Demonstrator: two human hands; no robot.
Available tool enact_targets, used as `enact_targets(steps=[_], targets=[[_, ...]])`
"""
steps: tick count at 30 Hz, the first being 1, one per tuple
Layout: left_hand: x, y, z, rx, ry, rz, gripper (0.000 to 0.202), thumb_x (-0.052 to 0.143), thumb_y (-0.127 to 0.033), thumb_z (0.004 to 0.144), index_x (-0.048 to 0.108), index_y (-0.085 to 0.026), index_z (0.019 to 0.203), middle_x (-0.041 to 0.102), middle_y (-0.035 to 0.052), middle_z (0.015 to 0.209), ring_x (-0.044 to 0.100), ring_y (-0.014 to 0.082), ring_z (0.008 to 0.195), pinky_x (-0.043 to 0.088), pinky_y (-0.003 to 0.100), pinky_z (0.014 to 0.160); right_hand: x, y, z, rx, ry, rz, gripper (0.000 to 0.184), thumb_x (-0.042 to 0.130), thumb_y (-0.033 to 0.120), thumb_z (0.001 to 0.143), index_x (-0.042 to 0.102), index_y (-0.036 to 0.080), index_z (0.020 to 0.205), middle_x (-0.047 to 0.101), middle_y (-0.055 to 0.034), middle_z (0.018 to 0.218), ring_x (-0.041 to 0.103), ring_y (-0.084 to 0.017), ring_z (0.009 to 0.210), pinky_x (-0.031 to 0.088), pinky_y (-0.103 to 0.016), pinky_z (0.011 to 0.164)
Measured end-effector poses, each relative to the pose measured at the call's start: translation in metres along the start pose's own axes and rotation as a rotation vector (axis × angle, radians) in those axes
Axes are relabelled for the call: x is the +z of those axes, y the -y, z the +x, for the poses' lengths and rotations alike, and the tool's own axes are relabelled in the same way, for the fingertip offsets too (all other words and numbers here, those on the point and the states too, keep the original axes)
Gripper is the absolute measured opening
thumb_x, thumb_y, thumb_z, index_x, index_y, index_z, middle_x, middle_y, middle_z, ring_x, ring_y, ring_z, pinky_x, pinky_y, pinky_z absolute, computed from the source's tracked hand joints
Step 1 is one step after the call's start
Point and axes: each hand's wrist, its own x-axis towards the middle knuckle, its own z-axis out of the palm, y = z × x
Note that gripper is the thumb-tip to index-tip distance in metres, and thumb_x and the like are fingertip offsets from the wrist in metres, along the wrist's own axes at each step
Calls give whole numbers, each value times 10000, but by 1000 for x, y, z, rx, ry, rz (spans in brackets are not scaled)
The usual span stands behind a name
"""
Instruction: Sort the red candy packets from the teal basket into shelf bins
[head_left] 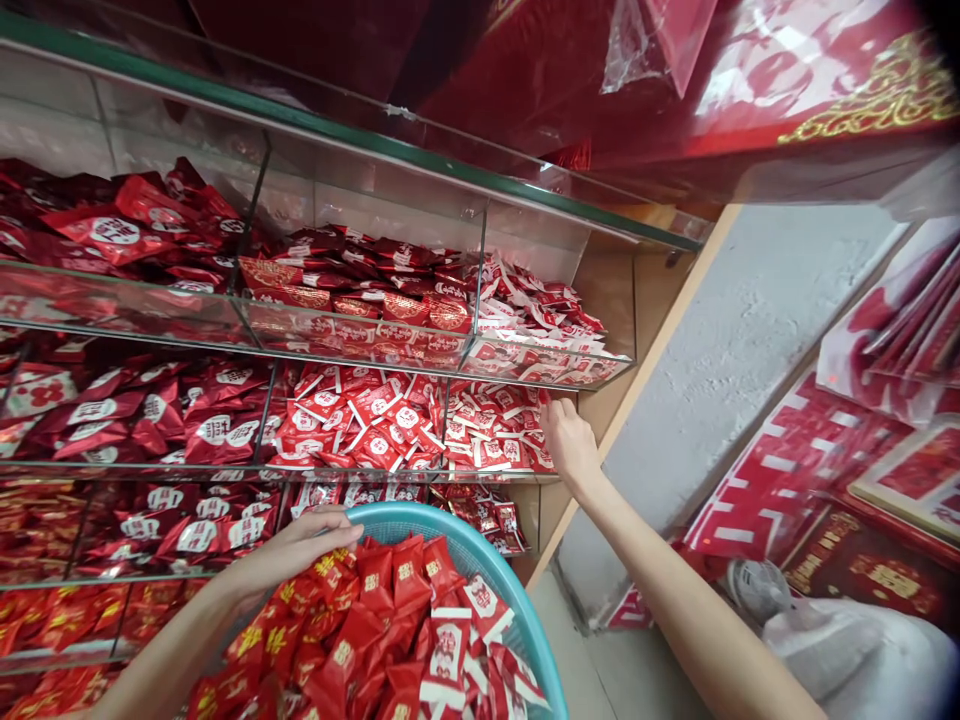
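My left hand (311, 545) grips the rim of a teal plastic basket (541, 625) at the bottom centre. Inside it lie red candy packets (360, 640) with gold print, and white-ended red packets (450, 650) on the right side. My right hand (568, 438) is at the right end of a middle shelf, fingers curled, beside a compartment of small red-and-white packets (491, 425). A bit of red shows at its fingertips; what they hold, if anything, I cannot make out.
Glass-fronted shelves (360, 345) with dividers hold several kinds of red packets. A wooden side panel (626, 400) borders them on the right. Past the grey wall (739, 350) hang red paper goods (780, 470). A white cloth-like thing (862, 655) is at lower right.
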Motion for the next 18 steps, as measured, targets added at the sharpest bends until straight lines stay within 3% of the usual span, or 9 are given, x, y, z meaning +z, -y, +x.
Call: enact_targets(steps=[3, 6, 8, 13, 18], targets=[[0, 1, 1, -1, -8, 27, 417, 531, -609, 739, 602, -202, 682, 544, -1, 839, 525, 211, 856, 407, 256, 765, -11, 2, -25, -64, -76, 124, 261, 300, 247, 963, 532, 158, 885, 556, -83, 915, 588, -173, 757, 385, -252, 600], [0, 2, 2, -2, -35, 24, 388, 552, -587, 738, 593, -206, 675, 540, -8, 827, 513, 211, 876, 393, 252, 779, -28, 7, -52, -222, -118, 445, 295, 303, 318, 964, 521, 186, 816, 573, -63, 836, 569, -163, 729, 409, -261, 649], [1, 3, 2, -4, -36, 1, 364, 565, -565, 742, 601, -207, 685, 542, -10, 839, 512, 211, 895, 386, 253, 798, -38, 12, -65, -302, 3, 694, 288, 334, 363, 957, 514, 201, 801, 587, -34, 749, 570, -148, 688, 426, -254, 663], [2, 3, 1, -21, -5, -43, 353, 565, -548, 750, 616, -199, 718, 549, -4, 849, 527, 205, 860, 396, 263, 778, -42, 31, -80, -365, 517, 1143, 302, 397, 458, 920, 510, 207, 793, 568, 33, 582, 556, -116, 524, 437, -224, 534], [2, 4, 2, 3, 6, -48, 355, 557, -539, 761, 609, -191, 714, 541, -3, 829, 519, 198, 837, 394, 262, 756, -20, 48, -84, -352, 718, 1292, 302, 493, 477, 867, 517, 190, 774, 549, 57, 512, 511, -90, 457, 401, -200, 470]])
